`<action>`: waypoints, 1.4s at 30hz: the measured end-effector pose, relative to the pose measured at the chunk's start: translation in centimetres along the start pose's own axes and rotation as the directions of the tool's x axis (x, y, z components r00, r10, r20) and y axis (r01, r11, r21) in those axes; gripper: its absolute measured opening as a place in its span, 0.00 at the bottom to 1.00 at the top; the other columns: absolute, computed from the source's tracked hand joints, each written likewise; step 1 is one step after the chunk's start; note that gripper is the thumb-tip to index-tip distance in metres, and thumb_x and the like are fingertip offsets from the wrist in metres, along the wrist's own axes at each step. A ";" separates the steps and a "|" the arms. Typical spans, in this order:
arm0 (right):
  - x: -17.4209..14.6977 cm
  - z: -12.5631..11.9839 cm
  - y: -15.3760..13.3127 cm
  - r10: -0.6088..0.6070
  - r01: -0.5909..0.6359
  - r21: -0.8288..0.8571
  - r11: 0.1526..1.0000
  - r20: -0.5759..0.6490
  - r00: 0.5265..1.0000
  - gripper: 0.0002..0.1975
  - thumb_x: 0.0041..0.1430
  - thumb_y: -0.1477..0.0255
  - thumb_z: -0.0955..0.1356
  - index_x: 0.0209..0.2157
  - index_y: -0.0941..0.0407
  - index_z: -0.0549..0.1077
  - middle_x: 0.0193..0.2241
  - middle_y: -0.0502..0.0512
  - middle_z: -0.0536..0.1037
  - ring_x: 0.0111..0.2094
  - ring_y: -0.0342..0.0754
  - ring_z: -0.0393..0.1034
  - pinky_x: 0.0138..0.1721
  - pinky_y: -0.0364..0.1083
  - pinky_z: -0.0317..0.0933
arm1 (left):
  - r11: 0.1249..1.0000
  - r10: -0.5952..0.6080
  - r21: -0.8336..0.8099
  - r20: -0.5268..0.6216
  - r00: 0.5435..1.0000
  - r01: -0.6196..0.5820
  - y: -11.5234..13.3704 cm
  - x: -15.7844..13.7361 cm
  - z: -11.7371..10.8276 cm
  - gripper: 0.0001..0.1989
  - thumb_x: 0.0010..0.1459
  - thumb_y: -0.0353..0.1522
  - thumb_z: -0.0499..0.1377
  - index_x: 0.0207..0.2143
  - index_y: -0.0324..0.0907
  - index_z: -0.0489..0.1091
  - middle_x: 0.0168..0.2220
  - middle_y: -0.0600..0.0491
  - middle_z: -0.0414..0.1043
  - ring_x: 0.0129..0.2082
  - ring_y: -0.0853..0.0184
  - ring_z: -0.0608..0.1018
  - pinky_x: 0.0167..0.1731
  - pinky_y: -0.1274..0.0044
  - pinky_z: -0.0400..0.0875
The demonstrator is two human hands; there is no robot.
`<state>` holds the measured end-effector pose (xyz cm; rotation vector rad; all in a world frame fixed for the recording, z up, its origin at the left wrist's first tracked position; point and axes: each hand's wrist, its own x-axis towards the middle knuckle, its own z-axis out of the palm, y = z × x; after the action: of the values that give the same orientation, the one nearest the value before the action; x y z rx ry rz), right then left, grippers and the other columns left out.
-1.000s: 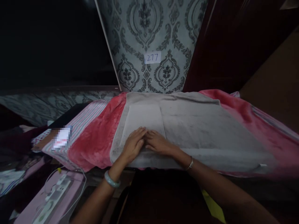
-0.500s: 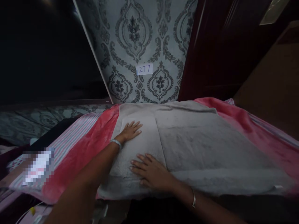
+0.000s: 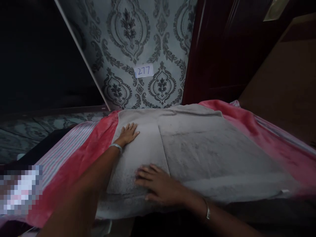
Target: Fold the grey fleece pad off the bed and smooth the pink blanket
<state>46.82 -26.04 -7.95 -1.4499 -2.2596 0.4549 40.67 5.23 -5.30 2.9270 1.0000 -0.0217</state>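
Note:
A grey plush towel (image 3: 209,154) lies spread over a pink fleece blanket (image 3: 81,161) on a raised surface. A folded-over panel covers its left part. My left hand (image 3: 128,133) rests flat near the far left corner of that panel, fingers apart, a pale bangle on the wrist. Flat on the near part of the same panel lies my right hand (image 3: 158,184), fingers spread, with a thin bracelet at the wrist. Neither hand holds anything.
A striped sheet (image 3: 61,151) shows under the blanket at left. Patterned wallpaper with a paper label "277" (image 3: 144,70) stands behind. A dark wooden door (image 3: 222,49) is at the back right, and a blurred-out object (image 3: 19,191) sits at the lower left.
My hands, side by side at the towel's near edge a second ago, have parted. The left slid to the far corner of the folded panel; the right stays near the front.

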 end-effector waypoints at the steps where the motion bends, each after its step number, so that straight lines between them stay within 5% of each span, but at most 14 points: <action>1: -0.3 -0.4 0.4 0.011 -0.011 0.005 1.000 -0.002 1.000 0.32 0.73 0.56 0.63 0.73 0.47 0.55 0.73 0.54 0.55 0.75 0.50 0.38 0.74 0.58 0.31 | 0.998 0.066 -0.016 -0.009 0.998 -0.066 0.4 -0.6 -0.1 0.37 0.71 0.49 0.41 0.74 0.40 0.48 0.76 0.40 0.42 0.76 0.47 0.45 0.70 0.49 0.41; 3: -0.7 -0.9 1.2 0.030 -0.030 -0.006 1.000 0.003 1.000 0.32 0.73 0.56 0.63 0.73 0.49 0.56 0.73 0.56 0.54 0.75 0.52 0.37 0.74 0.60 0.28 | 0.957 0.281 -0.083 0.013 0.960 -0.279 1.8 -1.8 -0.1 0.36 0.71 0.51 0.41 0.74 0.45 0.51 0.76 0.44 0.43 0.76 0.50 0.45 0.71 0.51 0.41; 5: -1.0 -0.7 1.8 0.020 -0.020 -0.015 1.000 0.027 0.999 0.32 0.73 0.55 0.63 0.73 0.48 0.56 0.74 0.55 0.52 0.75 0.55 0.36 0.74 0.61 0.27 | 0.843 0.523 -0.180 0.055 0.850 -0.507 3.9 -2.7 0.3 0.34 0.70 0.53 0.41 0.73 0.52 0.54 0.76 0.49 0.46 0.76 0.54 0.47 0.71 0.54 0.40; 8: -1.2 0.1 2.2 0.008 -0.008 -0.007 1.000 0.046 0.999 0.34 0.72 0.52 0.63 0.73 0.46 0.54 0.75 0.52 0.48 0.75 0.57 0.34 0.73 0.63 0.28 | 0.718 0.685 -0.252 0.090 0.723 -0.649 6.6 -2.6 1.5 0.34 0.69 0.55 0.44 0.72 0.56 0.55 0.75 0.52 0.49 0.76 0.56 0.47 0.72 0.55 0.35; 14: -1.6 0.2 2.1 -0.002 0.002 0.022 1.000 0.008 1.000 0.34 0.72 0.52 0.63 0.74 0.45 0.53 0.74 0.50 0.51 0.76 0.54 0.33 0.74 0.60 0.28 | 0.844 0.516 -0.200 0.053 0.855 -0.497 5.5 3.9 2.8 0.32 0.70 0.51 0.44 0.72 0.52 0.55 0.76 0.50 0.46 0.76 0.54 0.47 0.72 0.55 0.36; 18: -1.7 -0.1 2.2 0.000 0.000 0.043 0.999 0.006 1.000 0.33 0.73 0.50 0.60 0.74 0.44 0.53 0.74 0.49 0.51 0.76 0.54 0.33 0.74 0.61 0.29 | 0.887 0.430 -0.209 0.045 0.902 -0.412 3.8 7.7 2.6 0.31 0.70 0.50 0.45 0.71 0.55 0.58 0.74 0.51 0.52 0.75 0.54 0.52 0.71 0.57 0.44; 22: -1.4 0.0 2.3 0.010 -0.010 0.041 0.999 0.001 1.000 0.34 0.71 0.49 0.62 0.73 0.43 0.54 0.74 0.51 0.53 0.75 0.56 0.36 0.73 0.61 0.32 | 0.927 0.353 -0.152 0.054 0.934 -0.342 3.9 8.5 2.3 0.31 0.70 0.49 0.43 0.71 0.53 0.59 0.74 0.50 0.53 0.74 0.53 0.53 0.70 0.55 0.46; 26: -1.5 0.5 2.5 0.031 -0.031 -0.008 1.000 0.024 0.999 0.35 0.70 0.48 0.63 0.73 0.43 0.55 0.74 0.52 0.53 0.75 0.57 0.37 0.73 0.63 0.34 | 0.967 0.253 0.005 -0.075 0.965 -0.253 5.1 6.9 1.5 0.31 0.71 0.45 0.44 0.72 0.46 0.57 0.73 0.44 0.53 0.74 0.48 0.52 0.69 0.48 0.41; 29: -1.7 0.3 2.3 0.044 -0.043 -0.013 0.999 0.053 0.998 0.35 0.70 0.47 0.62 0.72 0.45 0.57 0.74 0.54 0.53 0.75 0.57 0.36 0.72 0.63 0.33 | 0.958 0.287 0.052 -0.152 0.946 -0.282 5.6 4.1 1.0 0.32 0.70 0.46 0.48 0.71 0.42 0.58 0.74 0.40 0.50 0.75 0.48 0.50 0.71 0.50 0.38; 36: 2.1 -1.3 0.2 -0.069 0.070 -0.028 0.997 0.039 0.997 0.29 0.73 0.55 0.62 0.69 0.50 0.64 0.69 0.58 0.65 0.73 0.54 0.48 0.72 0.58 0.38 | 0.792 0.566 -0.307 0.046 0.823 -0.528 2.9 -6.2 1.0 0.31 0.73 0.49 0.39 0.72 0.51 0.56 0.74 0.50 0.52 0.74 0.62 0.54 0.72 0.63 0.47; 42: 6.4 1.5 0.1 -0.189 0.197 -0.038 0.980 0.155 0.970 0.30 0.73 0.55 0.62 0.72 0.46 0.59 0.74 0.53 0.53 0.75 0.54 0.38 0.73 0.60 0.33 | 0.893 0.426 -0.184 0.057 0.903 -0.410 -1.9 -8.5 1.7 0.32 0.72 0.50 0.42 0.73 0.52 0.53 0.76 0.48 0.46 0.76 0.56 0.47 0.72 0.53 0.39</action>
<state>43.76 -20.25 -8.22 -1.2406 -2.5206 0.4600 32.81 1.44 -6.82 2.8821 0.3219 -0.0571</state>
